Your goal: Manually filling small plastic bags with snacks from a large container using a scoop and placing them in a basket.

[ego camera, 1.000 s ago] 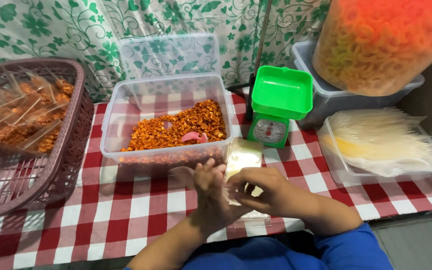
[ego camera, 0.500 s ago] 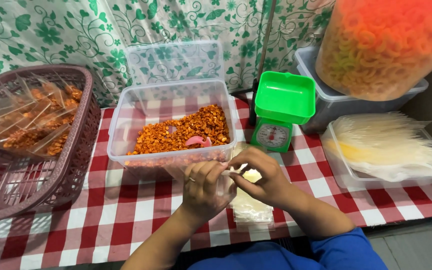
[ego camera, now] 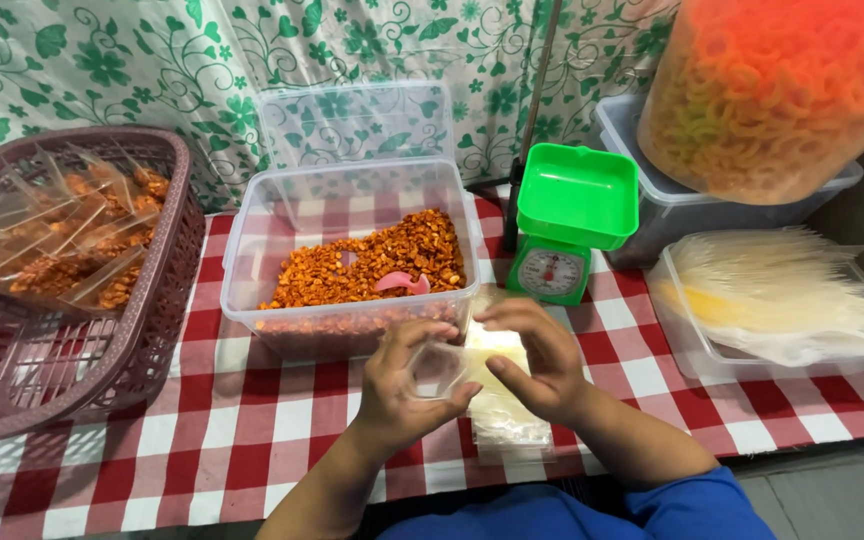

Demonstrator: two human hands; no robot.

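A small clear plastic bag (ego camera: 444, 368) sits empty between both hands just above the stack of flat bags (ego camera: 500, 415); the left hand (ego camera: 402, 385) and right hand (ego camera: 537, 360) pinch its mouth apart. Behind, the clear tub (ego camera: 242, 265) of orange spiced corn holds a pink scoop (ego camera: 402, 284). Filled packets already lie in the maroon basket (ego camera: 167, 290); the green scale (ego camera: 562, 225) stands unloaded, so filling and weighing this bag seem left.

- Left hand (ego camera: 404, 385) and right hand (ego camera: 535, 358) pinching a small clear plastic bag (ego camera: 449, 368) between them, above a stack of flat clear bags (ego camera: 500, 415).
- Just behind: clear tub (ego camera: 352, 262) of orange snack with pink scoop (ego camera: 403, 284).
- Green kitchen scale (ego camera: 567, 232) beside the tub.
- Maroon basket (ego camera: 122, 345) of filled packets at left.
- Red checked tablecloth (ego camera: 252, 430) underneath.
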